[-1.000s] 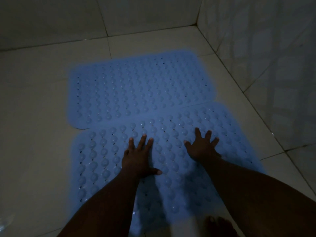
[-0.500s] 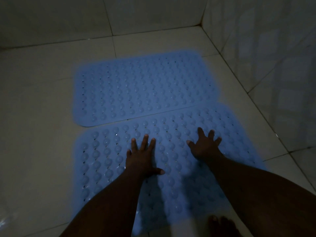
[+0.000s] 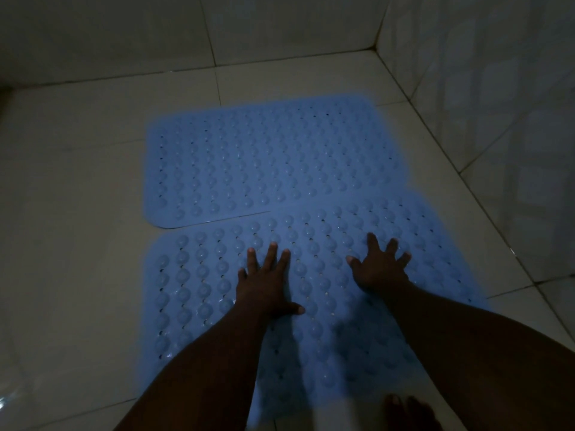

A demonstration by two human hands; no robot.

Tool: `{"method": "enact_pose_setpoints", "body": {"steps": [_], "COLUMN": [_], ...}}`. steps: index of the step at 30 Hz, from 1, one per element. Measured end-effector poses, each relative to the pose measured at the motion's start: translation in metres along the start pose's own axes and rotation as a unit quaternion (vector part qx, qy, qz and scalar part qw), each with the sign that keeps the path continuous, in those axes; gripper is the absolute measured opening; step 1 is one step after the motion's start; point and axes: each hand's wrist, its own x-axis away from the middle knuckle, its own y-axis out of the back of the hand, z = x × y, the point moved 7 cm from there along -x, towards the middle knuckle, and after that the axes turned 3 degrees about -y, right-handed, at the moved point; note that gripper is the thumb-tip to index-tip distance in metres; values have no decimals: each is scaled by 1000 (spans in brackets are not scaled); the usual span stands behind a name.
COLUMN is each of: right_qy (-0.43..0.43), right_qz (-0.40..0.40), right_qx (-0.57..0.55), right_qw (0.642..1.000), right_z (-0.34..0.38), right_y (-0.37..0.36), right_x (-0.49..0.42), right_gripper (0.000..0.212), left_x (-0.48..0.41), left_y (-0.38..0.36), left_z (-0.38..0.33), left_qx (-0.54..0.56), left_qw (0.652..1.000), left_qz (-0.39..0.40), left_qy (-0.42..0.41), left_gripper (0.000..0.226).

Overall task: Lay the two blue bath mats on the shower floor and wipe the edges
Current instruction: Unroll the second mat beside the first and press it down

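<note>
Two blue bath mats with raised bumps and small holes lie flat on the pale tiled shower floor (image 3: pixel 77 244). The far mat (image 3: pixel 273 157) lies across the middle of the view. The near mat (image 3: pixel 326 337) lies just in front of it, and their long edges meet or slightly overlap. My left hand (image 3: pixel 264 284) rests palm down on the near mat, fingers spread. My right hand (image 3: pixel 379 269) presses flat on the same mat further right, fingers also spread. Neither hand holds anything.
Tiled walls (image 3: pixel 482 88) close the shower at the back and on the right, meeting in a corner at the upper right. My bare toes (image 3: pixel 407 412) show at the bottom edge beside the near mat. The light is dim.
Both hands stay flat on the near mat in almost the same spots. The view has shifted slightly left, so the mats sit a little further right in the picture.
</note>
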Motion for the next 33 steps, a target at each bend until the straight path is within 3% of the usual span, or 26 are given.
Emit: {"method": "enact_pose_setpoints", "body": {"steps": [12,15,24,33], "right_qy": [4,16,161,190], "right_qz": [-11,-72,-159,-253], "right_qx": [0,43,73,47], "right_qw": [1000,996,971,947], "right_z": [-3,-4,8,4], "right_y": [2,10,48,71], "right_x": [0,3,-24,-90], "right_gripper": [86,87,76,71], "left_x": [3,5,-22,-100], "left_y": [5,9,42,48], "left_z": [-4,-5,-34,-102], "left_qx": [-26,-64,-77,-96], "left_qw": [1000,998,977,956], "left_qz": [-10,-29,-172,-193], "left_qy": [3,-3,-100,-199], "left_gripper": [135,132,101,80]}}
